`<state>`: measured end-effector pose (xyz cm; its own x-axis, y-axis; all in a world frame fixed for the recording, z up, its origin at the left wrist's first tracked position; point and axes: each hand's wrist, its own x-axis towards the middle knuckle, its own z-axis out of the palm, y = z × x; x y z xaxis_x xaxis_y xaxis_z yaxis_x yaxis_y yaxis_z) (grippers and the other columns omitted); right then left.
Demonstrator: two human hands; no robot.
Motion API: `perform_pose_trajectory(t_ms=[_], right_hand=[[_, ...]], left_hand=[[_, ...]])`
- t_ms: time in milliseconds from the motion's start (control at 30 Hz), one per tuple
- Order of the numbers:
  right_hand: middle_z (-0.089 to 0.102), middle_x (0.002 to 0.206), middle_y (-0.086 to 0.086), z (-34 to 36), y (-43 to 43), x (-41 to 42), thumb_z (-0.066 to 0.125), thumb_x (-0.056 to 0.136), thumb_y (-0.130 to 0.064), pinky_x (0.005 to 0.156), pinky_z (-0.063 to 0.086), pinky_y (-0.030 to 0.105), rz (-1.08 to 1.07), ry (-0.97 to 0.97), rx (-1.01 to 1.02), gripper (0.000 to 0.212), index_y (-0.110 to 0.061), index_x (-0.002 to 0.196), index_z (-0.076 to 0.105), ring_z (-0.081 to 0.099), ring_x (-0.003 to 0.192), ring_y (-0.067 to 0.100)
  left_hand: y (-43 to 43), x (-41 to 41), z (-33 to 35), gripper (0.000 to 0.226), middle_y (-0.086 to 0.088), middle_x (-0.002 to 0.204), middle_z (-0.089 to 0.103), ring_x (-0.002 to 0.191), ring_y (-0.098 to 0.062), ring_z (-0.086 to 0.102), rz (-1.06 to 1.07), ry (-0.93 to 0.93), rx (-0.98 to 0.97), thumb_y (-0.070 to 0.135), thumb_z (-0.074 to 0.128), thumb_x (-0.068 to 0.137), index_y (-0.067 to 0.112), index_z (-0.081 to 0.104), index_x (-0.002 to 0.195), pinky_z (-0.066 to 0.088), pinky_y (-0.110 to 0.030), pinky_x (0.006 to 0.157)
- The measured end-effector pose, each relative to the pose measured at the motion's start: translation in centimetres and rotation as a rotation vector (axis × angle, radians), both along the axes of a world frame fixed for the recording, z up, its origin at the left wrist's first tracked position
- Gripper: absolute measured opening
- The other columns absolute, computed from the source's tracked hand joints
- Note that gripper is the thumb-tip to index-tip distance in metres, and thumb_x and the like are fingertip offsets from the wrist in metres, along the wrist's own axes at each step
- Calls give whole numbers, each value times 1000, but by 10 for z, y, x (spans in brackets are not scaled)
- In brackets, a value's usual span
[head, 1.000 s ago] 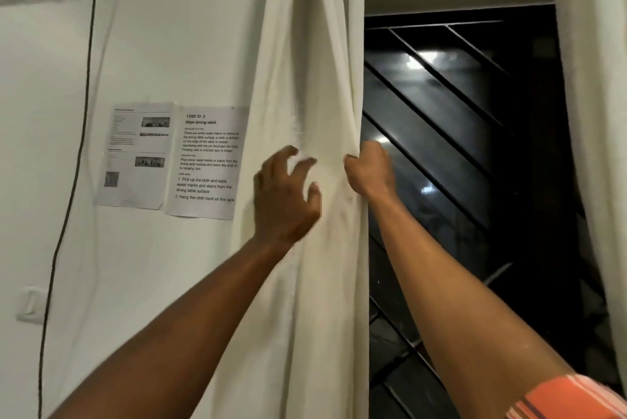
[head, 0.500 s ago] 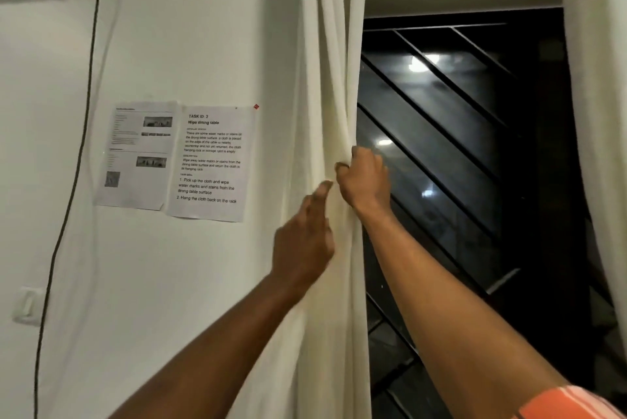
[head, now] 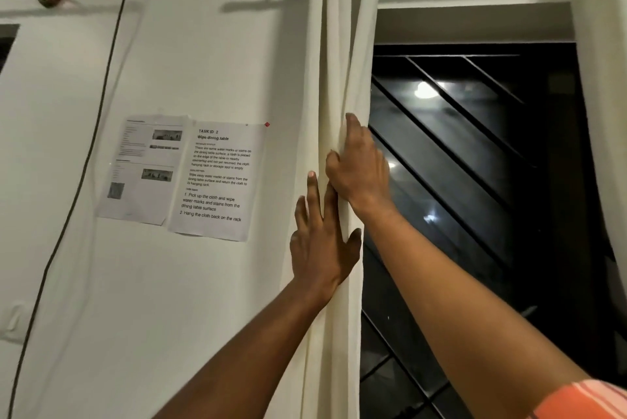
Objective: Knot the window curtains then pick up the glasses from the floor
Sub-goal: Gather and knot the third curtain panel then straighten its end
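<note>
Curtain (head: 339,79) is bunched: right hand (head: 359,174) pinching at 12 o'clock, left hand (head: 322,245) spread beneath; folds may be lost if grip slackens.

Cream curtain (head: 339,79), white wall (head: 203,45), orange striped sleeve (head: 583,401)

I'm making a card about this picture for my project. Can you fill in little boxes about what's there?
curtain: cream, bunched into folds, not knotted
left hand: flat on the curtain, fingers spread
right hand: closed on the curtain's edge, just above the left hand
window: dark, diagonal bars
papers: two printed sheets on the wall
glasses: not in view
</note>
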<state>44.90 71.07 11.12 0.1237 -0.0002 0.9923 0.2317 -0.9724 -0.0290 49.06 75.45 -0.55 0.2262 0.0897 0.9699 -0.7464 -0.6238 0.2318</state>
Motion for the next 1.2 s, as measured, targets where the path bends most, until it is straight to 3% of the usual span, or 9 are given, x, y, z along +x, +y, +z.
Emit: perform_pose_trajectory(t_ms=[200,333,500,633,700,833,967,1033,1200], right_hand=[[23,154,12,46,9,2,59,83,-21,95,43,46,-264,-94,-255,67,-16,145,32,29,136,34],[22,154,10,83,18,-1,55,85,-28,101,37,51,-353,-22,-257,60,-18,141,36,23,139,34],[28,148,10,119,25,2,55,84,-32,93,41,51,-393,125,-218,62,-21,142,34,33,131,36],[13,157,8,133,29,13,56,83,-32,99,35,57,-483,110,-342,64,-21,142,34,12,143,36],[16,155,10,137,30,18,54,84,-38,97,37,57,-548,82,-368,62,-21,141,34,18,141,38],[48,130,10,144,26,24,47,87,-47,79,46,43,-601,152,-274,54,-21,134,43,52,110,34],[48,137,5,144,28,30,60,85,-48,87,45,40,-346,496,-196,60,-28,139,43,51,117,30],[49,135,5,142,31,32,62,85,-46,86,45,38,-336,519,-220,57,-27,137,47,52,116,29],[54,126,5,142,33,37,53,88,-39,81,42,37,-485,277,-300,47,-25,132,50,55,112,29]], left_hand=[[1,8,30,99,0,160,-9,142,-36,21,53,-60,21,49,62,81,34,-9,148,52,-51,88],[5,10,51,99,-1,160,-12,140,-37,24,58,-96,21,47,63,80,36,-8,148,52,-49,88],[9,11,74,100,-3,158,-21,118,-33,52,81,-31,72,48,60,83,36,-15,148,51,-37,80],[10,12,81,103,-2,158,-21,112,-35,52,146,-134,111,42,63,82,36,-15,148,51,-35,72],[11,14,83,99,-2,158,-18,112,-34,51,161,-116,150,44,59,84,37,-17,147,50,-35,74],[15,17,88,89,-8,159,2,105,-30,58,155,-1,160,54,51,87,37,-12,148,50,-36,82],[16,19,89,83,-9,145,34,86,-24,61,150,-5,173,49,51,89,34,-5,149,50,-32,76],[16,19,88,79,-6,135,43,75,-20,56,161,-40,179,46,52,89,31,2,148,43,-29,66],[14,19,92,80,-9,157,12,88,-28,61,184,-34,206,46,54,87,30,4,148,44,-31,69]])
